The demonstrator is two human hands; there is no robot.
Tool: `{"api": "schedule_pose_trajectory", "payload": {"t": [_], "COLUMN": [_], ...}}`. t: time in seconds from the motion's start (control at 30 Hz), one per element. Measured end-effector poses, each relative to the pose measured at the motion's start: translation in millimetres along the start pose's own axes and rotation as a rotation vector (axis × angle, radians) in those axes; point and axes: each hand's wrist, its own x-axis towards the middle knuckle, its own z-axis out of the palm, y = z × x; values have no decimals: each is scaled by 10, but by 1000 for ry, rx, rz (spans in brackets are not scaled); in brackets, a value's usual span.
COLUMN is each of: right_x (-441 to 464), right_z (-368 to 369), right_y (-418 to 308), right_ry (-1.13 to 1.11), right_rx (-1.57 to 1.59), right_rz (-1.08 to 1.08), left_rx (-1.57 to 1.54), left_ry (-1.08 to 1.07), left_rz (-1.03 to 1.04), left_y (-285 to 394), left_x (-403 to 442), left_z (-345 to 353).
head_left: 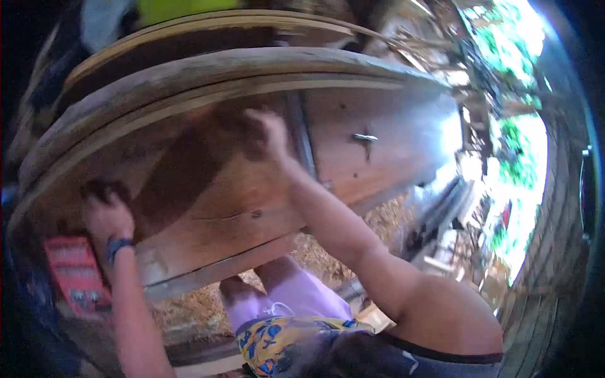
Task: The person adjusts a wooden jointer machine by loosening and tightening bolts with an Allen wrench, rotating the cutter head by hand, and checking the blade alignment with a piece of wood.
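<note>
A broad brown wooden panel (246,183) lies before me, crossed by a dark strip (304,135). My right hand (272,133) is over the panel just left of that strip, fingers stretched leftward, with nothing visible in them. At the panel's left end is my left hand (110,217), a dark band on its wrist. Its fingers are blurred against a dark patch, so I cannot tell whether they hold anything. Close below it sits a red case (77,274) with rows of small pieces. A small shiny metal piece (365,137) rests on the panel's right part.
Long, curved-looking wooden edges (208,66) run along the panel's far side. Wood shavings (195,315) cover the ground below the near edge. Timber and clutter (466,208) stand at the right, beside a bright opening. Something yellow-green (183,7) shows at the top.
</note>
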Motion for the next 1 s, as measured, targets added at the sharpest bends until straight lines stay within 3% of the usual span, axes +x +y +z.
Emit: {"api": "schedule_pose_trajectory", "payload": {"t": [0.03, 0.07, 0.1, 0.17, 0.37, 0.4, 0.5, 0.6, 0.8, 0.9, 1.0], "right_x": [197, 245, 285, 49, 153, 123, -16, -27, 60, 174, 41], "right_z": [21, -53, -125, 34, 120, 199, 194, 166, 139, 91, 122], "right_y": [448, 547, 642, 151, 105, 76, -110, -11, 4, 148, -25], "right_ry": [74, 73, 108, 17, -87, 68, 8, 81, -16, 37, 30], "right_rx": [-159, -387, -608, -1175, -1133, -1147, -1169, -1111, -1160, -1160, -1180], "right_rz": [-258, -418, -583, -703, -529, -887, -823, -959, -903, -1069, -931], "left_rx": [-56, 86, 108, 174, 175, 186, 141, 135, 199, 215, 216], "left_ry": [-72, 90, 54, -13, 3, 2, 47, -31, -91, -56, -59], "left_rz": [-56, 21, 16, -10, -21, -29, 3, -51, -104, -44, -57], "left_y": [55, -131, -193, -276, -225, -219, -217, -175, -166, -259, -238], "left_x": [22, -24, -23, 14, 1, 6, 18, 27, 22, 28, 36], "left_z": [-118, 156, 225, 256, 212, 202, 183, 134, 154, 239, 211]}}
